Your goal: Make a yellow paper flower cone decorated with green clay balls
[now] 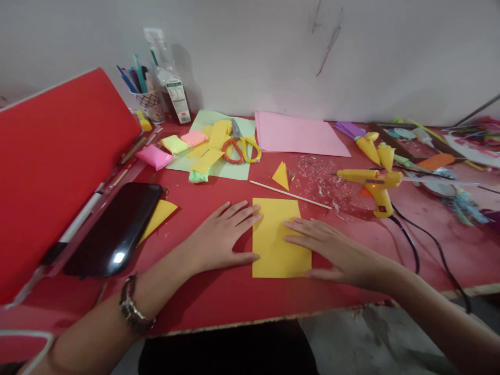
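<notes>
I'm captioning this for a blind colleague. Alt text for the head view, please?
A person's left hand and right hand rest at opposite sides of a yellow sheet on a red table. Beyond it lie a thin stick and scissors; a yellow glue gun is to the right, a black phone-like device to the left.

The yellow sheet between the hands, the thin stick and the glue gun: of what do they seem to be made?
Yellow sheet: probably paper, or thin card; matte, flat, with crisp straight edges. Thin stick: likely bare wood, from its pale, dull beige. Glue gun: body apparently hard plastic, smooth, yellow, moulded-looking.
</notes>
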Tool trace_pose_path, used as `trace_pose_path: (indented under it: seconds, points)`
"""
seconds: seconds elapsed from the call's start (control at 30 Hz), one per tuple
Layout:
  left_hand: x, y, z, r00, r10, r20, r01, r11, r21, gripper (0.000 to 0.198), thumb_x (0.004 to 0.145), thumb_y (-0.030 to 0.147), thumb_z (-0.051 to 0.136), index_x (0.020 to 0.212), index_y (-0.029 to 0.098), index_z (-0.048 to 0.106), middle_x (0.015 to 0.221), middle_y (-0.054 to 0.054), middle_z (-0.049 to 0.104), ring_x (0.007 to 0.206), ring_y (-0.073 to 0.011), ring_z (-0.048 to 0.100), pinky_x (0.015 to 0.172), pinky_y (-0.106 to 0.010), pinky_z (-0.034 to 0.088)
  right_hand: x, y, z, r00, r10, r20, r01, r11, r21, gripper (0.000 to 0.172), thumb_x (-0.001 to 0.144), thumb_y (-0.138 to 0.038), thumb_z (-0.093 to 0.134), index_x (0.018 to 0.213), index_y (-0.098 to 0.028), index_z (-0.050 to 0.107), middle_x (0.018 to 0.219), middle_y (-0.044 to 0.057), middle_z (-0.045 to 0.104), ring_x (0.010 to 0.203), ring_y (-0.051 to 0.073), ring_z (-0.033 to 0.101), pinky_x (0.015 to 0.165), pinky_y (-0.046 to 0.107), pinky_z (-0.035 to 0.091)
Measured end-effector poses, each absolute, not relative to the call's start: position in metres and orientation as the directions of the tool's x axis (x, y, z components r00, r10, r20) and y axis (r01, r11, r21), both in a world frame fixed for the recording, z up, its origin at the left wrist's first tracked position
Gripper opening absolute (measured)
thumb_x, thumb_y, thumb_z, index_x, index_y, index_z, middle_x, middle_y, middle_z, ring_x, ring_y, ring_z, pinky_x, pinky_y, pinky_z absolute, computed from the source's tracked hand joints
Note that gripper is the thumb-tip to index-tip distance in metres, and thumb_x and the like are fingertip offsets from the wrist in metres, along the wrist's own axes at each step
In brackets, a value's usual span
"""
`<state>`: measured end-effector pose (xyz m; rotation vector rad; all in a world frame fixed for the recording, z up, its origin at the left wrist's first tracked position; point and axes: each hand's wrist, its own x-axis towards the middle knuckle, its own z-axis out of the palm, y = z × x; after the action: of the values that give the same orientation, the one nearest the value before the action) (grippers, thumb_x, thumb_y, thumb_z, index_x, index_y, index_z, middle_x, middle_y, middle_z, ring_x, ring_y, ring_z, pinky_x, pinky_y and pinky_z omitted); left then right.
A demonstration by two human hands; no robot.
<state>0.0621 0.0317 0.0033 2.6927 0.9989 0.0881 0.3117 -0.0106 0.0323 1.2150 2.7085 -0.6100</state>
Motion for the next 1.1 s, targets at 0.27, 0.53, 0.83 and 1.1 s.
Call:
trace_pose_path:
  seconds: [0.27,0.53,0.83,1.1]
  points:
    - [0.063,0.030,0.005,0.757,0.650,-0.059,0.643,-0.727,0.239,0.079,0.069,0.064,0.042,0.132,0.020,0.027,0.140,-0.005,0.028,0.129,-0.0242,0.021,0.105,-0.043,0.015,0.302,-0.007,0.016,-0.649,0.759,0.052,0.726,0.638,-0.257,0.036,0.083,-0.013,0.037,0.117,-0.015,0.046,0.113,0.011,0.056,0.106,0.021,0.050,0.088,0.042,0.043]
    - [0.062,0.030,0.006,0.760,0.647,-0.051,0.635,-0.725,0.267,0.077,0.070,0.063,0.041,0.132,0.021,0.026,0.140,-0.004,0.028,0.129,-0.0242,0.020,0.105,-0.043,0.015,0.302,0.011,0.032,-0.686,0.719,0.112,0.529,0.599,-0.601,0.018,0.082,-0.016,0.043,0.081,-0.018,0.060,0.093,0.007,0.062,0.088,0.015,0.056,0.078,0.031,0.044]
    - [0.062,0.030,0.005,0.749,0.661,-0.043,0.641,-0.707,0.300,0.076,0.070,0.062,0.043,0.132,0.020,0.028,0.140,-0.007,0.027,0.128,-0.0252,0.020,0.105,-0.044,0.014,0.281,0.028,0.024,-0.649,0.760,0.028,0.658,0.580,-0.480,0.022,0.084,-0.028,0.043,0.074,-0.015,0.057,0.074,0.005,0.061,0.071,0.015,0.056,0.072,0.032,0.038]
    - [0.068,0.030,0.005,0.687,0.726,-0.016,0.683,-0.639,0.354,0.077,0.074,0.064,0.035,0.132,0.013,0.027,0.136,-0.011,0.035,0.124,-0.0261,0.028,0.103,-0.043,0.021,0.264,0.035,0.016,-0.621,0.782,0.047,0.708,0.585,-0.395,0.019,0.083,-0.026,0.043,0.077,-0.015,0.057,0.077,0.005,0.062,0.073,0.016,0.056,0.065,0.025,0.039]
